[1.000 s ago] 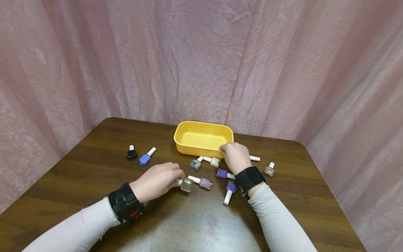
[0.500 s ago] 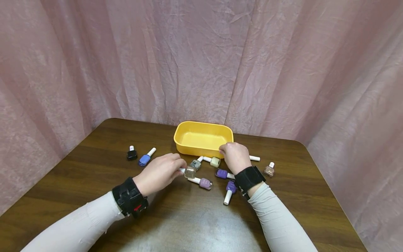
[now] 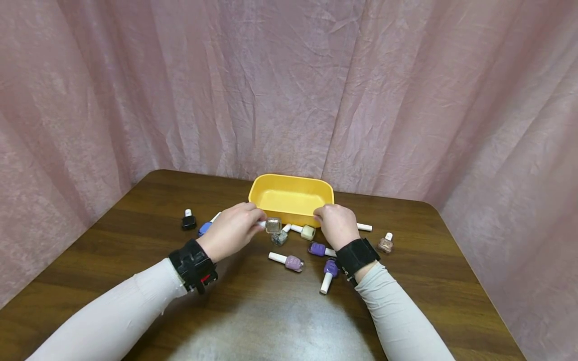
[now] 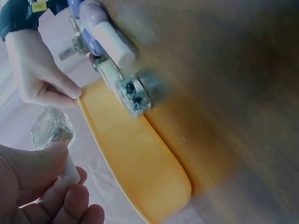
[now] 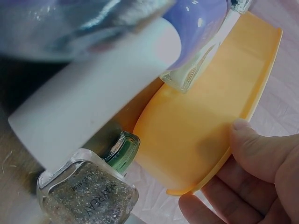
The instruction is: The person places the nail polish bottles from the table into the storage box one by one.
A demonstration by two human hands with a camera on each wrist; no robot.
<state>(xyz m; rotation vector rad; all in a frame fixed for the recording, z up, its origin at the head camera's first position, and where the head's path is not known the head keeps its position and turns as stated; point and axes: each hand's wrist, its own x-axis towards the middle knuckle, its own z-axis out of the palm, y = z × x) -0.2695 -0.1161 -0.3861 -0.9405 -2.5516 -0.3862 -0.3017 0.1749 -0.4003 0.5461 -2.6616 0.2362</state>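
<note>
My left hand (image 3: 232,228) pinches a gold glitter nail polish bottle (image 3: 273,225) by its white cap, holding it raised just before the front wall of a yellow plastic bin (image 3: 291,199). In the left wrist view the bottle's glass end (image 4: 52,128) points away from the thumb. At the bin's front right corner, my right hand (image 3: 338,225) grips the rim between thumb and fingers, as the right wrist view (image 5: 254,154) shows too. Close below the held bottle lie a dark-flecked polish bottle (image 3: 279,238) and a pale yellow one (image 3: 308,232).
A lilac bottle (image 3: 294,263) and two purple ones (image 3: 317,248) lie nearer on the table. To the right are a rose-gold glitter bottle (image 3: 386,244) and a white cap (image 3: 365,227). Black (image 3: 188,222) and blue bottles (image 3: 204,228) lie left. A pink curtain (image 3: 289,90) hangs behind.
My left hand has lifted the gold glitter bottle off the table beside the lilac one and carried it forward to the bin's front. The right hand has stayed on the rim.
</note>
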